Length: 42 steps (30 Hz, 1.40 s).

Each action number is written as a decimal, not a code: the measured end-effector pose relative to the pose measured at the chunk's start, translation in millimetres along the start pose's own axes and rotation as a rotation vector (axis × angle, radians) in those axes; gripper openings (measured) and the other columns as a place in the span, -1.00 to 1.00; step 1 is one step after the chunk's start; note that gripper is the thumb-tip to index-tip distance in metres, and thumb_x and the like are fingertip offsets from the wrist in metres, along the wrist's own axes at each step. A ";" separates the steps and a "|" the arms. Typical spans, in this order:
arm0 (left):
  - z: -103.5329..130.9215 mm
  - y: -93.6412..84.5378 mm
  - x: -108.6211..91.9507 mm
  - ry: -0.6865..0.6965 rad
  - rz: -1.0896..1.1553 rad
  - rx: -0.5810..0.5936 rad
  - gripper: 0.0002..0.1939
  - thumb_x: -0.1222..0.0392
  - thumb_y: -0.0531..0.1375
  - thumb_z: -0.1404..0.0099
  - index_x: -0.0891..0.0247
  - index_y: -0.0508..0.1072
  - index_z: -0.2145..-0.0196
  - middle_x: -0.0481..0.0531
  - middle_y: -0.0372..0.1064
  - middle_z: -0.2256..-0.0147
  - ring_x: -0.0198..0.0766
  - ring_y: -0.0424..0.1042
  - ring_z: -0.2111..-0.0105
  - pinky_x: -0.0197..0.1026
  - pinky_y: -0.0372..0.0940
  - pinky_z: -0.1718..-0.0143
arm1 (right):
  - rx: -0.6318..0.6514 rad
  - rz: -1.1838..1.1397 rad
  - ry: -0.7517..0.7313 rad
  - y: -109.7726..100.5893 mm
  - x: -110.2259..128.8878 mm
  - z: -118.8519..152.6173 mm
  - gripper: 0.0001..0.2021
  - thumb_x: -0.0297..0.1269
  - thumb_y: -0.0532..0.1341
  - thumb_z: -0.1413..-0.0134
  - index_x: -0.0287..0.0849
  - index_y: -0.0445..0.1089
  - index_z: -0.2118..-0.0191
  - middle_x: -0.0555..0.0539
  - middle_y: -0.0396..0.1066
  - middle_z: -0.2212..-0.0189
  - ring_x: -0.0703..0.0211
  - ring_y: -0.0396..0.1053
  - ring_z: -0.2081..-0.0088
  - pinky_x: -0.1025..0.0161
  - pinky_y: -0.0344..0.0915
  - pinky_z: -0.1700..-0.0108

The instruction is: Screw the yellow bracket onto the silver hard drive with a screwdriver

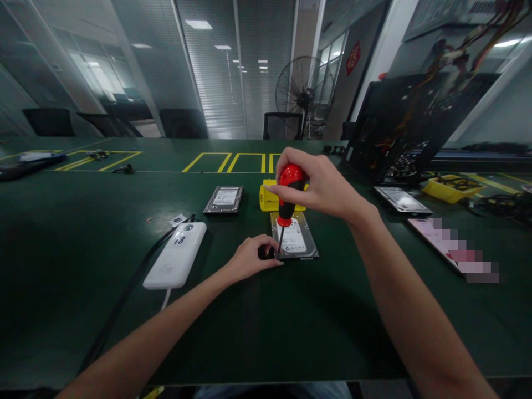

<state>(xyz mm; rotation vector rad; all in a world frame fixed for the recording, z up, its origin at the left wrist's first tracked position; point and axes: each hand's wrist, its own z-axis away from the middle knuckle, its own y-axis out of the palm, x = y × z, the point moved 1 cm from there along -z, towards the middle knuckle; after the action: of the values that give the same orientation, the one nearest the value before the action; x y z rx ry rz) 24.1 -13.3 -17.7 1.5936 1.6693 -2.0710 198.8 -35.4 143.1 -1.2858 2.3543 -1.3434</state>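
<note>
At the far left of the green surface (91,233), a dark object (25,169) is lying with something pale on top, and small metal parts (98,155) are sitting beside yellow marking lines. A white device (177,257) marked 18 is lying nearer the person, a black cable (124,285) running along its left side and a white cord (165,299) trailing from its near end. Farther back, the left hard drive (224,199) is resting label up, well apart from the hands.

The left hand (251,256) is reaching to the near left corner of the middle hard drive (297,238), its fingers curling around a dark gap; whether they are pinching the drive, I cannot tell. That drive is lying flat, label up, directly in front of a yellow case (269,195). The red-and-black screwdriver (291,191) is standing nearly upright over the drive's left part, its tip pointing down at the near left corner. The right hand (322,185) is grasping the handle, fingers wrapping around it.

Farther right, a black computer chassis (386,122) is standing behind the right hard drive (402,199); a pink-and-white, partly pixelated slab (434,235) is lying nearer, while a yellow tray (449,192) is holding dark items.
</note>
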 end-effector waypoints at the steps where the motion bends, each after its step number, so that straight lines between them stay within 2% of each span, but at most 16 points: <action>1: 0.1 0.1 -0.1 -0.001 -0.002 -0.003 -0.69 0.00 0.28 -0.09 0.24 0.44 0.26 -0.05 0.31 0.36 -0.28 0.29 0.38 -0.24 0.15 0.33 | 0.003 -0.001 -0.005 0.3 0.6 -0.1 -0.75 -0.09 0.16 -0.08 -0.18 0.30 0.27 0.00 0.31 0.39 0.29 0.18 0.40 0.28 0.06 0.32; 13: 0.7 1.1 0.6 0.010 -0.001 -0.015 -0.69 -0.01 0.28 -0.10 0.23 0.42 0.27 -0.06 0.29 0.37 -0.28 0.28 0.38 -0.23 0.14 0.33 | 0.078 -0.042 -0.005 -3.5 6.4 1.7 -0.70 -0.18 0.01 -0.19 -0.23 0.31 0.08 -0.04 0.35 0.34 0.28 0.20 0.40 0.28 0.07 0.29; 19: 1.4 0.8 -0.3 -0.001 -0.001 -0.012 -0.69 -0.01 0.28 -0.09 0.22 0.42 0.26 -0.05 0.29 0.36 -0.27 0.29 0.37 -0.23 0.15 0.33 | 0.028 -0.003 0.021 -0.2 5.1 -0.6 -0.71 -0.10 0.07 -0.16 -0.23 0.35 0.18 -0.03 0.35 0.37 0.29 0.19 0.40 0.29 0.05 0.30; 22: 1.2 1.1 0.6 0.002 0.005 -0.009 -0.68 0.00 0.28 -0.09 0.23 0.42 0.26 -0.04 0.31 0.34 -0.26 0.30 0.36 -0.23 0.16 0.31 | 0.021 0.006 0.037 -1.0 4.1 0.1 -0.69 -0.08 0.04 -0.18 -0.22 0.36 0.23 -0.03 0.33 0.41 0.30 0.18 0.42 0.29 0.04 0.32; 27: 1.1 1.0 0.9 0.000 0.019 -0.009 -0.68 -0.01 0.28 -0.09 0.23 0.42 0.26 -0.03 0.34 0.34 -0.26 0.32 0.34 -0.22 0.18 0.31 | 0.065 -0.017 0.039 -6.4 6.1 3.2 -0.66 -0.18 -0.09 -0.26 -0.24 0.36 0.14 -0.03 0.31 0.45 0.28 0.17 0.43 0.27 0.05 0.33; 30: 1.5 0.5 -0.3 0.001 0.042 0.005 -0.68 -0.01 0.28 -0.10 0.24 0.42 0.26 -0.03 0.36 0.32 -0.25 0.34 0.31 -0.22 0.19 0.29 | 0.078 -0.065 0.022 -8.4 8.1 3.5 -0.65 -0.21 -0.10 -0.27 -0.26 0.35 0.11 -0.06 0.33 0.38 0.27 0.21 0.39 0.28 0.08 0.31; 35: 1.2 0.6 -0.6 0.009 0.074 0.012 -0.70 0.01 0.28 -0.11 0.25 0.41 0.27 -0.04 0.37 0.33 -0.26 0.35 0.32 -0.23 0.21 0.28 | 0.081 -0.121 -0.022 -6.9 8.3 1.9 -0.66 -0.15 -0.05 -0.26 -0.25 0.36 0.12 -0.06 0.36 0.33 0.29 0.23 0.37 0.30 0.10 0.28; 42: 0.5 1.7 -0.2 0.001 0.056 0.008 -0.69 0.01 0.28 -0.10 0.25 0.41 0.28 -0.02 0.39 0.34 -0.24 0.36 0.31 -0.21 0.22 0.28 | 0.023 0.011 0.029 -2.0 1.5 0.2 -0.61 -0.05 -0.03 -0.24 -0.21 0.34 0.06 -0.02 0.34 0.39 0.31 0.19 0.43 0.29 0.05 0.32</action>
<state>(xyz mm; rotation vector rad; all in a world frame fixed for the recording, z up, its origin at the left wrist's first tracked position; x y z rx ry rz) 24.9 -14.5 -18.8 1.6243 1.5993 -2.0538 199.2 -37.1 144.8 -1.2545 2.3539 -1.3907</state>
